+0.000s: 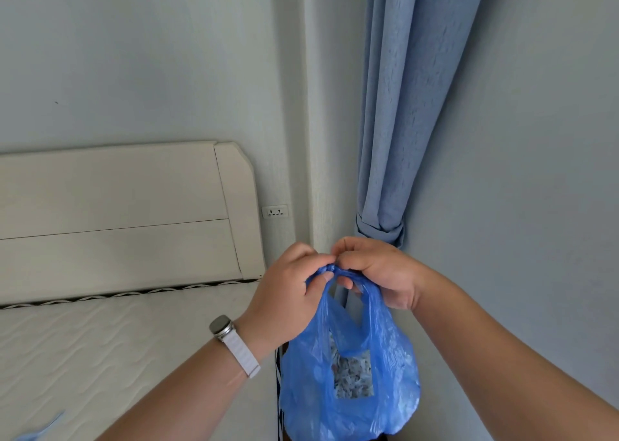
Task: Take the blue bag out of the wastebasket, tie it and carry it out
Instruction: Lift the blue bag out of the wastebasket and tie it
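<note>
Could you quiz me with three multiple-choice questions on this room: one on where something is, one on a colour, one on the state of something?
1. Where is the wall socket?
A. right of the headboard
B. above the curtain
C. on the mattress

2. What colour is the watch strap on the left wrist?
A. black
B. white
C. red

3. What state is the blue bag in?
A. lying flat on the bed
B. hanging, its handles pinched together at the top
C. sitting inside a wastebasket

Answers: 1 A, it sits on the wall just beside the headboard. 2 B, the band is plainly white. 3 B, the left hand and right hand grip the handles while the bag hangs below.
</note>
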`<state>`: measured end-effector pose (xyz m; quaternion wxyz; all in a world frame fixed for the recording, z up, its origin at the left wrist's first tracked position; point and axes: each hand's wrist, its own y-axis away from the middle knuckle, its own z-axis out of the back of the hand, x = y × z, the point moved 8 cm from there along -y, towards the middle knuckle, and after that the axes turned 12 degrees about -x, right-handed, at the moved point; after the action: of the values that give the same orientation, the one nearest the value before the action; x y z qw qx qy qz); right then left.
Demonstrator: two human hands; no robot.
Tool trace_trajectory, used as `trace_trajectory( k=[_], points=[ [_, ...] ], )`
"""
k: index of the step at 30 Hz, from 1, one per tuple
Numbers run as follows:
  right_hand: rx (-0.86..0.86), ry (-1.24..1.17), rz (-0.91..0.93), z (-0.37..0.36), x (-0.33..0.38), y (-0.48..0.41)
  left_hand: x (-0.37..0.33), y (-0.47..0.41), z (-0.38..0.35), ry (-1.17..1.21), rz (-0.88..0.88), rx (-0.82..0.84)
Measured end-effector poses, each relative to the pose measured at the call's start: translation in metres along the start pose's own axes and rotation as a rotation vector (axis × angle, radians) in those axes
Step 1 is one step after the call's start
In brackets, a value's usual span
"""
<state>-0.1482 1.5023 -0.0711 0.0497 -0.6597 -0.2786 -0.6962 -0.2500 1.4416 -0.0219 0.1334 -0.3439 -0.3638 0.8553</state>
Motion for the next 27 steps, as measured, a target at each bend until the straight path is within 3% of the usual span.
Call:
trace_trajectory(
  k=[3,5,8,10,12,15,20,27],
  points=[
    [-0.021,-0.043,0.007,0.001,0.000,0.002,0.004,0.000,-0.001,-0.017,0.074,0.024],
    [-0.129,0.022,0.067,0.009,0.001,0.001,0.011,0.000,-0.005,-0.012,0.176,0.057],
    [-0.458,0.246,0.362,0.029,0.017,0.007,0.029,0.001,-0.007,0.025,0.407,0.107],
    [-0.554,0.226,0.524,0.032,0.024,0.019,0.043,0.005,-0.010,0.108,0.568,0.129],
    [-0.448,0.183,0.507,0.028,0.021,0.025,0.051,0.009,-0.011,0.214,0.686,0.102],
    [-0.219,0.328,0.311,0.008,0.002,0.026,0.054,0.012,-0.012,0.299,0.744,0.072],
    [-0.308,0.468,0.302,0.006,-0.012,0.012,0.048,0.012,-0.011,0.351,0.755,0.075],
    [-0.280,0.165,0.352,-0.009,-0.006,0.004,0.054,0.013,-0.007,0.409,0.828,0.095]
  ],
)
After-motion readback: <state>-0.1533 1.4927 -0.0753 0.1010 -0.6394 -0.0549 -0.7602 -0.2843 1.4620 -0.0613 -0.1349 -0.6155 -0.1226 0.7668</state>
